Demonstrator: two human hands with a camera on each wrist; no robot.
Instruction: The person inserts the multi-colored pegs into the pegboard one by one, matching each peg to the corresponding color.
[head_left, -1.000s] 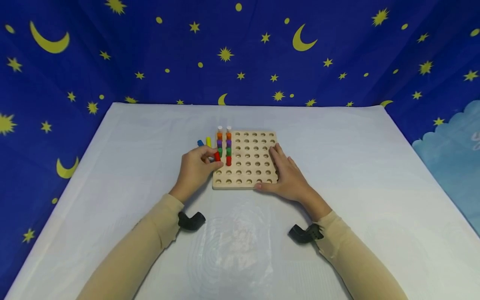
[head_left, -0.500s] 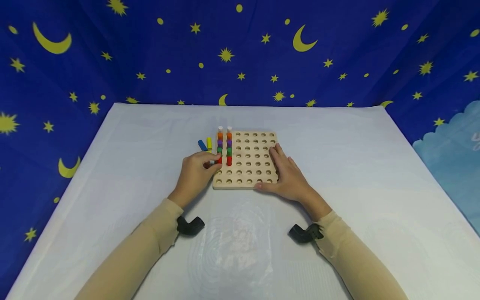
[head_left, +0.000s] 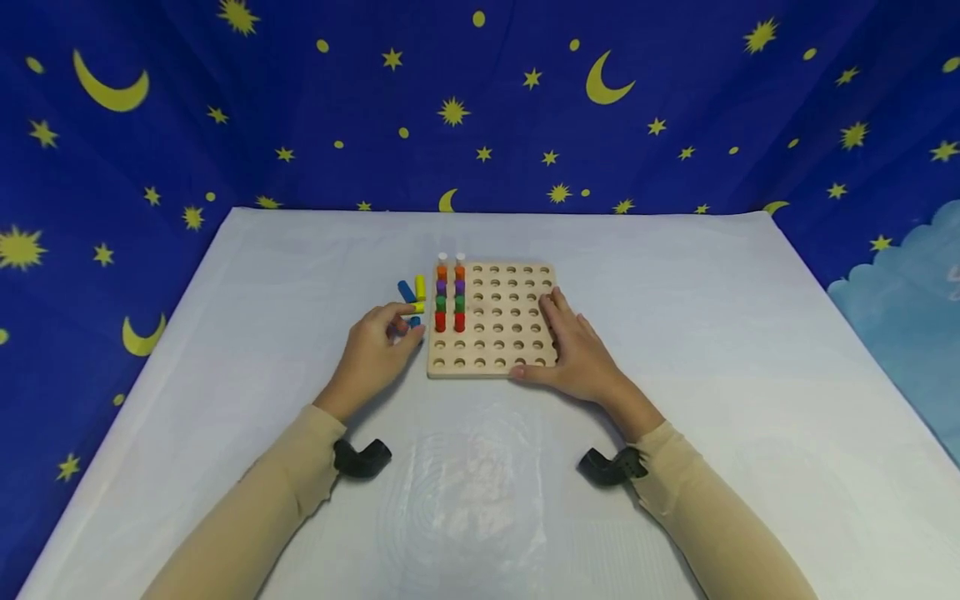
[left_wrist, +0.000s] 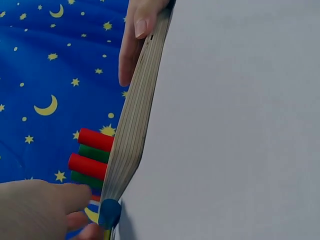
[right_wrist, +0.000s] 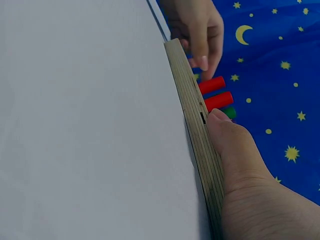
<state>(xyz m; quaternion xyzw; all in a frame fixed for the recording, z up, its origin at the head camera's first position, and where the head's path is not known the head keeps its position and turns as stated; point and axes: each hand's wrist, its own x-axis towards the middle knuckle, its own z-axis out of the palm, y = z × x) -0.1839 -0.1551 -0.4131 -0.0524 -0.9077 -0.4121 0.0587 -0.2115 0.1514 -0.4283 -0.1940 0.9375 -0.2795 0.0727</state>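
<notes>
A wooden pegboard lies on the table with two columns of pegs at its left, white, orange, purple, green and red from far to near. The nearest two are a red peg and another red peg. Just left of the board, my left hand has thumb and forefinger apart, close to a loose blue peg and a yellow peg. Contact with either is unclear. My right hand rests on the board's near right corner, thumb along the near edge, fingers along the right side.
Beyond the left fingers lie another blue peg and a yellow peg. The board sits on a white-covered table. A blue curtain with moons and stars hangs behind it.
The red peg pinched in my left hand went into the left column and was let go. That hand then moved left to the loose pegs. My right hand stayed put.
</notes>
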